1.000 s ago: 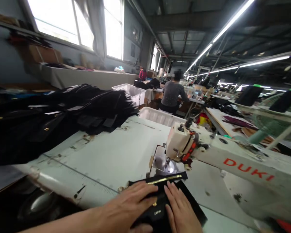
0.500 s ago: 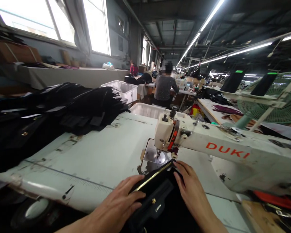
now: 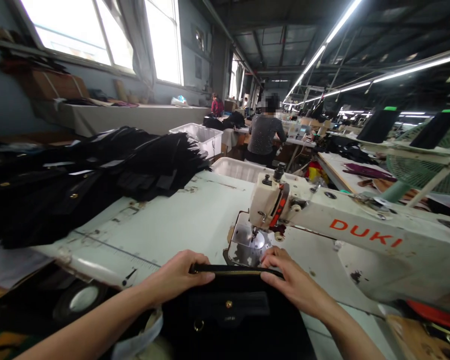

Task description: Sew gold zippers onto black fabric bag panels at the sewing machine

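A black bag (image 3: 247, 330) with a gold zipper along its top edge hangs at the table's front edge, its face toward me. On that face are a dark flap with a small gold stud and a gold ring. My left hand (image 3: 185, 272) pinches the zipper's left end between thumb and fingers. At the other end, my right hand (image 3: 285, 275) grips the top edge, thumb in front and fingers behind. Just beyond the bag stands a sewing machine (image 3: 270, 205) marked DUKI, its needle area lit and with no cloth under it.
A heap of black pieces (image 3: 97, 170) with gold fittings covers the table's left side. Behind the machine sits a white bin (image 3: 232, 169). A person in a grey top (image 3: 264, 135) sits farther back. Thread cones (image 3: 377, 125) and a green fan (image 3: 416, 165) stand at right.
The bag has turned from slanted to level and come back toward me, away from the needle. My left hand has moved from lying on the bag to pinching its zipper end.
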`<state>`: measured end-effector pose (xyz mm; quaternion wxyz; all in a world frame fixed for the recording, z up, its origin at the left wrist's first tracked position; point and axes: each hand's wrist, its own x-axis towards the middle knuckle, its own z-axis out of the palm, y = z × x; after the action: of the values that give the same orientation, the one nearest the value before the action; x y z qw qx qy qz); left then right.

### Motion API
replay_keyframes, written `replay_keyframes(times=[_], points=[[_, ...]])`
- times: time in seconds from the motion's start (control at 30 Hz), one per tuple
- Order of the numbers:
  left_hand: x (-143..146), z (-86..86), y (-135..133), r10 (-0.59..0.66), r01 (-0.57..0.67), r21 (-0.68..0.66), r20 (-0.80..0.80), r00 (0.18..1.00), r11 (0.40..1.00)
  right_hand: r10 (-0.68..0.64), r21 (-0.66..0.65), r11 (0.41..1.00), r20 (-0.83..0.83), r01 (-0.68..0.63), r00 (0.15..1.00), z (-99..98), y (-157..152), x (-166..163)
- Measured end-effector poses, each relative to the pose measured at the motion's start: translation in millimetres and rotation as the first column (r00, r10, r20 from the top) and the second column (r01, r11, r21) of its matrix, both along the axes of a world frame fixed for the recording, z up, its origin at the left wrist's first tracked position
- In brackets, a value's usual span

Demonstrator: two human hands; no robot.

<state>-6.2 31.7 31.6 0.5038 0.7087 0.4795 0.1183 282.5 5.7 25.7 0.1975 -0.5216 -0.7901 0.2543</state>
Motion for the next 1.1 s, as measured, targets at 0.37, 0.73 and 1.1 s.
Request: replay_keyframes(times=[0.37, 0.73, 1.1], points=[[-19.0, 6.2, -5.2, -0.059, 0.048, 0.253, 0.032, 0.998, 0.966, -0.07, 0.046, 0.997, 0.055, 0.067, 0.996, 16.5, -27.7, 3.3], [-37.9, -23.9, -41.5, -0.211, 0.118, 0.992, -0.106, 0.972, 0.043, -0.021, 0.661, 0.511, 0.649, -0.55, 0.76, 13.7, -86.8, 21.2], [-43.4, -32.2, -47.4, -0.117, 0.127, 0.992, -0.124, 0.985, 0.015, -0.063, 0.706, 0.576, 0.542, -0.413, 0.838, -1.8, -95.0, 25.8]])
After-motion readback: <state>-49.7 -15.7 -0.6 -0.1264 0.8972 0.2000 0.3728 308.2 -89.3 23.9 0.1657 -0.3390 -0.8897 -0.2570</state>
